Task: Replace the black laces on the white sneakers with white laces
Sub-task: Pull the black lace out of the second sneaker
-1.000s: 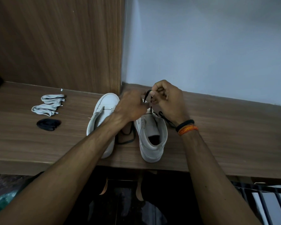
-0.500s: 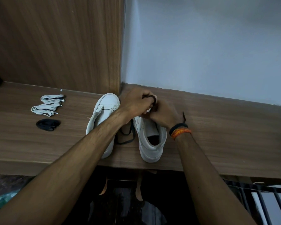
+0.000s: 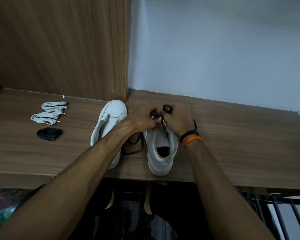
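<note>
Wood-grain shelf (image 3: 232, 135) against a pale wall, both sneakers on it, toes pointing far. Left sneaker (image 3: 109, 125) looks already unlaced. Right sneaker (image 3: 161, 149) is the one in hand: my right hand (image 3: 177, 119) pinches a loop of black lace (image 3: 167, 108) over its eyelets, my left hand (image 3: 142, 121) has fingers curled at the same spot, apparently on the lace too; blurred. Slack trails between the shoes. Advice: pull one crossing at a time, steady the upper, don't yank. White laces (image 3: 49, 111) wait far left, with a black bundle (image 3: 49, 133) just nearer.
</note>
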